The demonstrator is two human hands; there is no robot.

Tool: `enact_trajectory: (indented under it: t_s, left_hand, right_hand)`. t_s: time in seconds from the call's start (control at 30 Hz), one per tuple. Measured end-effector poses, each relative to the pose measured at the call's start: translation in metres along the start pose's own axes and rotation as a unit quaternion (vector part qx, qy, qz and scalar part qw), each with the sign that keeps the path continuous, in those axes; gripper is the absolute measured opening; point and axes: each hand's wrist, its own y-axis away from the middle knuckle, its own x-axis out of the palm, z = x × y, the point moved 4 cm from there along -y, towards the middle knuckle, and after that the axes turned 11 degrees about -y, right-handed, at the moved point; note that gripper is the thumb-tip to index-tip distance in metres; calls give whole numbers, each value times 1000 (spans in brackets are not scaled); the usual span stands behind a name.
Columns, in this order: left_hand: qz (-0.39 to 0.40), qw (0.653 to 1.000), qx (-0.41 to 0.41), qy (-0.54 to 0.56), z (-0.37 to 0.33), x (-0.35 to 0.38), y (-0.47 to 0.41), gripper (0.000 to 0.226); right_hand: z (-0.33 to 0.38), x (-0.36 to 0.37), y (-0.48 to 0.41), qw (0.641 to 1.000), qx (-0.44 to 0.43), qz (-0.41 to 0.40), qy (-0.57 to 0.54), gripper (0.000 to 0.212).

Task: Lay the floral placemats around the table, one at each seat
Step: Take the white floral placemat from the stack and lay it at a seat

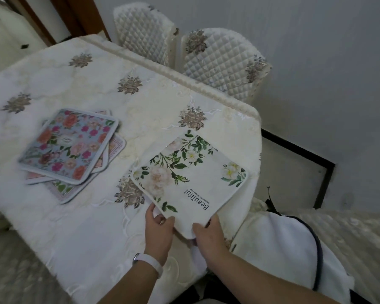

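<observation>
From the head camera, you have both hands on the near corner of a white placemat (pixel 191 178) printed with pale roses, green leaves and the word "Beautiful". Your left hand (pixel 159 229) pinches its edge between thumb and fingers, and your right hand (pixel 211 233) closes over the corner just beside it, fingers curled on the cloth. Holding it at the near corner lets you slide and square the mat without covering its print. The mat lies mostly flat on the table (pixel 86 227), near the right-hand corner, turned at an angle to the table edge, so it looks to be mid-placement rather than settled.

The remaining mats sit in a loose stack (pixel 70 148) to your left, well apart from the one in hand, a blue rose-patterned one on top; that keeps them within reach for the other seats. Two quilted chairs (pixel 219 62) stand at the far side, probably the seats left to serve.
</observation>
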Motion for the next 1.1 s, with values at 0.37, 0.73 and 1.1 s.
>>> enact_trajectory:
  t_s: [0.37, 0.73, 1.1]
  left_hand:
    - [-3, 1000, -15, 1, 8, -34, -24, 71]
    - [55, 995, -20, -82, -3, -122, -49, 67]
    - [-8, 999, -32, -10, -3, -130, -50, 35]
  right_hand:
    - [-1, -22, -38, 1000, 15, 0, -23, 22]
    - [68, -45, -99, 995, 0, 15, 100, 24]
    - [53, -24, -85, 982, -72, 32, 171, 20]
